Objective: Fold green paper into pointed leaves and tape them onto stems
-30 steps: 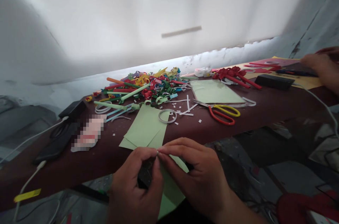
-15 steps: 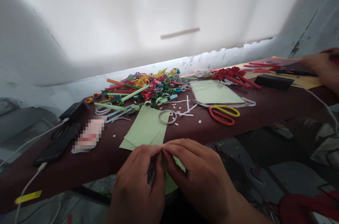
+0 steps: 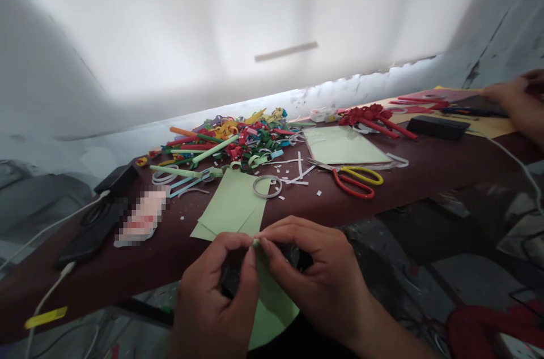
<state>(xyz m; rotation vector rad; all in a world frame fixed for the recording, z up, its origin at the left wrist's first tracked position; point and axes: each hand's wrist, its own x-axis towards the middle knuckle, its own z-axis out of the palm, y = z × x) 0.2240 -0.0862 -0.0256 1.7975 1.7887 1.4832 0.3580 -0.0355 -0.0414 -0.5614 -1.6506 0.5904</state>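
My left hand [image 3: 219, 291] and my right hand [image 3: 317, 277] meet just off the table's front edge. Fingertips of both pinch the top end of a green sheet of paper [image 3: 274, 308], which hangs down between them. Its pinched end is mostly hidden by my fingers. Beyond my hands, more green paper sheets [image 3: 232, 200] lie on the table, with a roll of tape [image 3: 267, 186] resting on their right edge. Scissors [image 3: 352, 178] with one red and one yellow handle lie to the right, blades pointing left.
A heap of coloured paper pieces [image 3: 233, 141] covers the back of the brown table [image 3: 293, 212]. White scraps [image 3: 300, 166] lie near a green paper stack [image 3: 346, 145]. Black devices with cables [image 3: 91, 231] sit at left. Another person's hand [image 3: 516, 101] is at far right.
My fingertips have shifted slightly left and my right hand has risen a little. More of the hanging green paper shows between my hands.
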